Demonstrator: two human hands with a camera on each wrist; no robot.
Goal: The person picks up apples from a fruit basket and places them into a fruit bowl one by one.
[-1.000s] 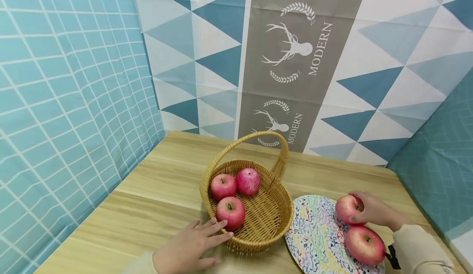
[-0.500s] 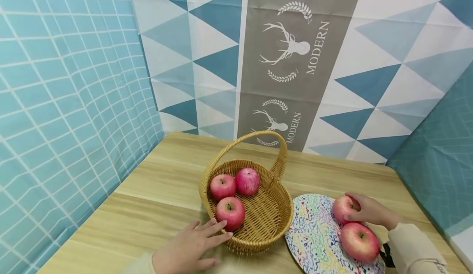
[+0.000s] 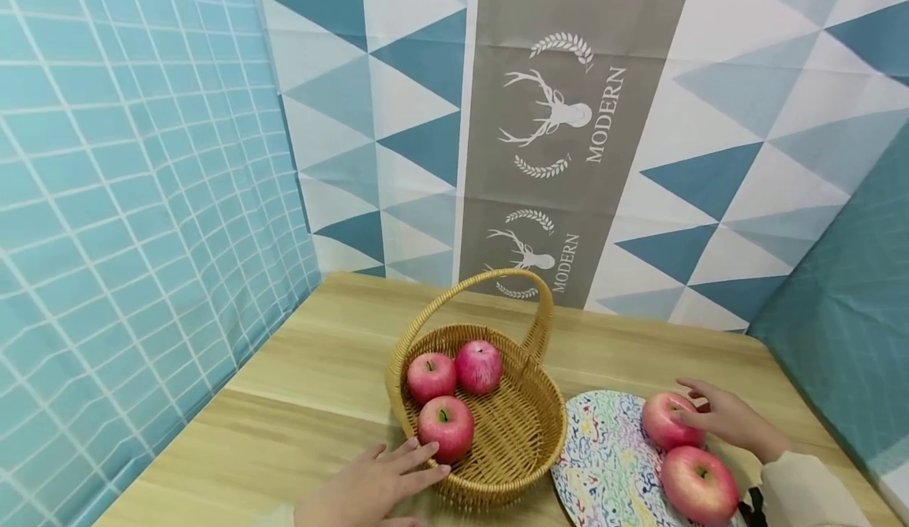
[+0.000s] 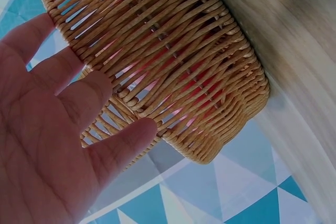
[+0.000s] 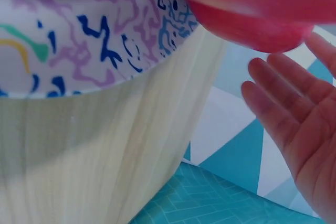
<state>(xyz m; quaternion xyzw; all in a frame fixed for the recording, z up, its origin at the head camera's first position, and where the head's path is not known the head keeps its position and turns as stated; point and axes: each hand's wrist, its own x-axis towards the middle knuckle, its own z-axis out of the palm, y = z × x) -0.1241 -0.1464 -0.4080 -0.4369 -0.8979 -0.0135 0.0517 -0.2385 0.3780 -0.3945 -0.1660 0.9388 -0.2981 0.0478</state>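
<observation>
A brown wicker basket (image 3: pixel 497 480) with an arched handle stands on the table, with several red apples in it, one an apple (image 3: pixel 446 427) by the near rim. My left hand (image 3: pixel 362 484) rests on that rim with its fingers spread, as the left wrist view also shows. On a round plate (image 3: pixel 604 456) with a colourful squiggle pattern lie a far apple (image 3: pixel 667 424) and a near apple (image 3: pixel 701 486), close together. Over the far apple's right side is my right hand (image 3: pixel 731 420), its fingers loose. In the right wrist view these fingers (image 5: pixel 283 85) are extended below the apple (image 5: pixel 257 30).
The wooden table (image 3: pixel 298 401) meets a patterned wall cloth (image 3: pixel 412 117) at the back. Blue tiled cloth (image 3: pixel 142 196) hangs at the left, and teal cloth (image 3: pixel 852 338) at the right. A dark strap (image 3: pixel 754 505) shows at the right sleeve.
My right hand has loosened its grip on the far apple, and its fingers have lifted off to the right. The left hand stays at the basket rim. The head view has tilted up slightly.
</observation>
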